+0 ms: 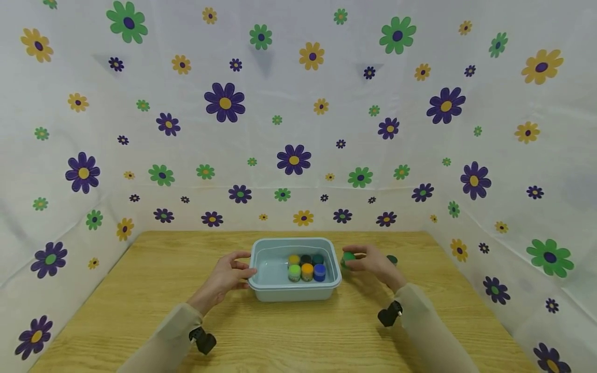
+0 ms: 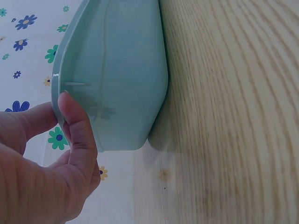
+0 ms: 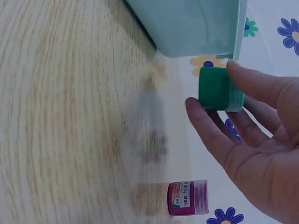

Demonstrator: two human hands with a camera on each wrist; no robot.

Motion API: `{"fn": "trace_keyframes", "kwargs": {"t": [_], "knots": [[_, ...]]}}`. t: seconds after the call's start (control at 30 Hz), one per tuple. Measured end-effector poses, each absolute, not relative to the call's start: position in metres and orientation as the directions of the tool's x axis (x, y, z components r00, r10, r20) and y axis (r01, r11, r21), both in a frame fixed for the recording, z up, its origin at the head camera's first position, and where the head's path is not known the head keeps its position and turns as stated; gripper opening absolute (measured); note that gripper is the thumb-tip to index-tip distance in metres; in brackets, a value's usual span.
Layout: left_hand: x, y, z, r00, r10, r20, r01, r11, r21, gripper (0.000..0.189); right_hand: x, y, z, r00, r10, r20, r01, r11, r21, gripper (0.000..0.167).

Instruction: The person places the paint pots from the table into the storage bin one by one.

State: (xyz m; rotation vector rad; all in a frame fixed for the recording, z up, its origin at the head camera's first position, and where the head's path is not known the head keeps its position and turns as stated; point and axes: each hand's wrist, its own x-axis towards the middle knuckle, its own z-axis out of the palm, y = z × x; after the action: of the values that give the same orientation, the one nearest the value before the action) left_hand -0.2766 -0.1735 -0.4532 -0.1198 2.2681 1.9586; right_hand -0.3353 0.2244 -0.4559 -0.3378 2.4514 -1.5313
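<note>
A light blue plastic tub (image 1: 294, 295) sits on the table, with several small paint jars (image 1: 307, 271) grouped in its right half. Their colours include yellow, black, teal, light green, orange and blue. My left hand (image 1: 228, 274) grips the tub's left rim (image 2: 57, 79), thumb and fingers on either side of it. Just off the tub's right end, my right hand (image 1: 373, 263) holds a green paint jar (image 3: 215, 87) between thumb and fingers. The jar's clear lid faces the palm in the right wrist view.
To the right of my right hand stands another small jar (image 1: 392, 259), dark-topped in the head view. The right wrist view has a magenta jar (image 3: 187, 198) with a printed label. A flower-patterned cloth (image 1: 294, 103) hangs behind and at both sides of the wooden table (image 1: 186, 264).
</note>
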Motion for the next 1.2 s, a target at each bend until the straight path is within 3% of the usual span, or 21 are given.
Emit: {"fn": "trace_keyframes", "kwargs": {"t": [0.33, 0.57, 1.2], "knots": [[-0.277, -0.175, -0.452, -0.986, 0.036, -0.163, -0.156, 0.152, 0.976, 0.054, -0.333, 0.214, -0.444, -0.972, -0.229, 0.056, -0.138, 0.361, -0.923, 0.049], [-0.277, -0.174, -0.452, -0.986, 0.036, -0.161, -0.154, 0.161, 0.975, 0.054, -0.331, 0.199, -0.434, -0.982, -0.171, 0.079, -0.129, 0.305, -0.943, 0.053], [-0.278, -0.173, -0.449, -0.984, 0.025, -0.178, -0.171, 0.173, 0.970, 0.054, -0.322, 0.143, -0.429, -0.959, -0.255, 0.123, -0.212, 0.358, -0.909, 0.041]]}}
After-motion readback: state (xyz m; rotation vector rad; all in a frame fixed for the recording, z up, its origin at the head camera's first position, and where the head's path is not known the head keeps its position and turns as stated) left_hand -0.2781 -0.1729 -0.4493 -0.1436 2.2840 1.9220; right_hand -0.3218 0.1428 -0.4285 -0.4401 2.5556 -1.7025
